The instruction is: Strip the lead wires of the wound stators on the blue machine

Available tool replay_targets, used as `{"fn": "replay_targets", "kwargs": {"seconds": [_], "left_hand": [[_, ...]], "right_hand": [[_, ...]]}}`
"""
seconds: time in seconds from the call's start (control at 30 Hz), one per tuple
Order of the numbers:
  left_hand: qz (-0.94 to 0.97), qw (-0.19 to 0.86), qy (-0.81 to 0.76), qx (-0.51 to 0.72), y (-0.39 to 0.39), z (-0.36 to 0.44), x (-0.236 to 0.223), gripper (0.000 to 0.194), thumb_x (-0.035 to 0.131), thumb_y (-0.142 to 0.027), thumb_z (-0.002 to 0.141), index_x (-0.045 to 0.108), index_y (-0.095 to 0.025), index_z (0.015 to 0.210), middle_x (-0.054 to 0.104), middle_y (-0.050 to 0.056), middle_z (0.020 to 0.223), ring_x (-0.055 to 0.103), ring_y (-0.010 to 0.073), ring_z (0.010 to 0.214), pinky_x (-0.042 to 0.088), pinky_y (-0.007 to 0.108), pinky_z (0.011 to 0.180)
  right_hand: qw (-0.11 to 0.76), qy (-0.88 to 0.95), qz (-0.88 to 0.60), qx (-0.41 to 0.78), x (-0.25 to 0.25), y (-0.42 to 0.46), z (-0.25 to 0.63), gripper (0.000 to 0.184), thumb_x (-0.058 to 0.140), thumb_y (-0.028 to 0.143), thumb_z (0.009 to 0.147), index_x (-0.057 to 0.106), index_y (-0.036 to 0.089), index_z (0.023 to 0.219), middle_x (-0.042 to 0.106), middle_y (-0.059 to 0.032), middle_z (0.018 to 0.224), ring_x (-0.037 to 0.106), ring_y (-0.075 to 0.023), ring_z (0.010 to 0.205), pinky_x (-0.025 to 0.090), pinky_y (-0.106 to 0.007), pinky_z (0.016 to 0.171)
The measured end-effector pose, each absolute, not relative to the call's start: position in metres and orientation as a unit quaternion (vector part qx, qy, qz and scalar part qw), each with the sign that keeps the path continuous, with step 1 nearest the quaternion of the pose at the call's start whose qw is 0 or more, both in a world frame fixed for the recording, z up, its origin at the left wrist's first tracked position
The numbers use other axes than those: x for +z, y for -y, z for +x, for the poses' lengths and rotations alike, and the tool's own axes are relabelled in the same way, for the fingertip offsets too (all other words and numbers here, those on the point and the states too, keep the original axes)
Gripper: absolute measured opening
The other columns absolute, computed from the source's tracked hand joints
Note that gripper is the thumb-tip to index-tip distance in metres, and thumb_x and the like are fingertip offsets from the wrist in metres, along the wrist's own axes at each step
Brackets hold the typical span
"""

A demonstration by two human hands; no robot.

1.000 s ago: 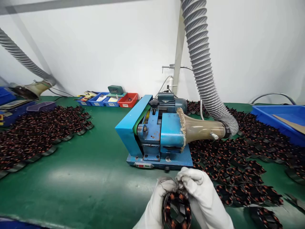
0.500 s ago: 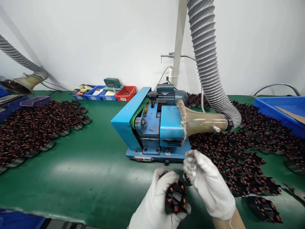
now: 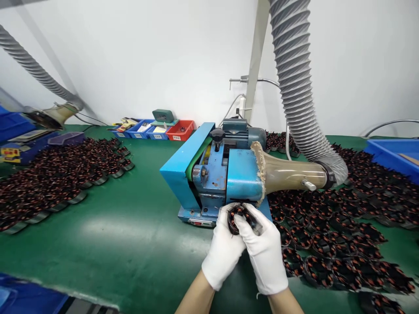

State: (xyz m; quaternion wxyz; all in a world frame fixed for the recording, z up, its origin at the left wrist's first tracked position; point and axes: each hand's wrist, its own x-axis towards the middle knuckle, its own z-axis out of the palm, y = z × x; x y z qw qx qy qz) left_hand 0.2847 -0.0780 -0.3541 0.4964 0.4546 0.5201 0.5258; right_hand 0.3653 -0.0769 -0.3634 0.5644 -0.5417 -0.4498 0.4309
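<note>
Between my two white-gloved hands is a motor stator (image 3: 234,220), a black ring with copper windings. My left hand (image 3: 224,248) is closed around its left side. My right hand (image 3: 262,246) grips its right side, with the thumb laid over the front. Both hands hold the stator up against the lower front of a blue belt-grinding machine (image 3: 245,176), just under its blue cover. The stator's far side, and any wire ends there, are hidden by my fingers and the machine.
A tan suction funnel (image 3: 288,174) joins the machine to a grey hose (image 3: 294,74). Many stators (image 3: 324,244) cover the green bench at right; another group (image 3: 72,174) lies at left. Small blue bins (image 3: 139,131) and a red bin (image 3: 180,130) stand along the wall.
My left hand has raised the stator forward to the machine front. My right hand, earlier apart from it, has come in and taken hold too. The view has shifted slightly left.
</note>
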Motion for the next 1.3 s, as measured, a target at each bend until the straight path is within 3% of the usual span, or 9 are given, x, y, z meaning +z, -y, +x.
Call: {"fn": "replay_targets", "kwargs": {"seconds": [0.33, 0.63, 0.9, 1.1, 1.23, 1.3], "left_hand": [[0.429, 0.507, -0.508, 0.549, 0.076, 0.290, -0.353, 0.034, 0.058, -0.013, 0.072, 0.048, -0.020, 0.103, 0.062, 0.006, 0.106, 0.059, 0.0182, 0.100, 0.045, 0.032, 0.091], [0.501, 0.483, -0.513, 0.502, 0.107, 0.276, -0.365, 0.033, 0.050, -0.019, 0.083, 0.044, -0.023, 0.115, 0.054, 0.007, 0.119, 0.051, 0.0187, 0.114, 0.038, 0.033, 0.101], [0.472, 0.492, -0.514, 0.520, 0.070, 0.283, -0.349, 0.033, 0.057, -0.012, 0.072, 0.047, -0.019, 0.103, 0.061, 0.007, 0.103, 0.059, 0.0179, 0.097, 0.046, 0.034, 0.090], [0.473, 0.505, -0.493, 0.528, 0.069, 0.284, -0.347, 0.038, 0.059, -0.007, 0.066, 0.050, -0.018, 0.101, 0.059, 0.010, 0.107, 0.058, 0.0204, 0.101, 0.044, 0.035, 0.093], [0.525, 0.496, -0.492, 0.486, 0.095, 0.272, -0.346, 0.036, 0.059, -0.012, 0.069, 0.054, -0.021, 0.103, 0.060, 0.009, 0.106, 0.058, 0.0232, 0.101, 0.045, 0.037, 0.092], [0.544, 0.490, -0.495, 0.468, 0.113, 0.263, -0.345, 0.043, 0.058, -0.015, 0.070, 0.053, -0.024, 0.112, 0.059, 0.009, 0.111, 0.058, 0.0243, 0.103, 0.044, 0.036, 0.094]], "right_hand": [[0.560, 0.447, -0.548, 0.432, -0.355, 0.077, 0.367, 0.038, 0.068, 0.040, 0.074, 0.068, 0.016, 0.104, 0.071, -0.0126, 0.105, 0.066, -0.0289, 0.095, 0.051, -0.045, 0.089], [0.545, 0.461, -0.579, 0.394, -0.378, 0.105, 0.369, 0.048, 0.072, 0.042, 0.068, 0.069, 0.015, 0.107, 0.070, -0.0146, 0.108, 0.065, -0.0331, 0.098, 0.052, -0.045, 0.089], [0.546, 0.446, -0.571, 0.420, -0.363, 0.076, 0.363, 0.046, 0.066, 0.046, 0.074, 0.068, 0.013, 0.106, 0.069, -0.0147, 0.108, 0.065, -0.0312, 0.098, 0.049, -0.046, 0.092], [0.559, 0.440, -0.565, 0.417, -0.358, 0.074, 0.366, 0.041, 0.065, 0.045, 0.075, 0.069, 0.015, 0.102, 0.071, -0.0137, 0.106, 0.066, -0.0296, 0.096, 0.051, -0.043, 0.090], [0.548, 0.441, -0.598, 0.385, -0.369, 0.103, 0.369, 0.045, 0.071, 0.048, 0.066, 0.073, 0.016, 0.097, 0.072, -0.0146, 0.103, 0.065, -0.0349, 0.096, 0.051, -0.047, 0.090], [0.551, 0.441, -0.602, 0.372, -0.378, 0.125, 0.369, 0.048, 0.076, 0.045, 0.062, 0.072, 0.018, 0.101, 0.071, -0.0133, 0.106, 0.063, -0.0371, 0.101, 0.051, -0.046, 0.091]]}}
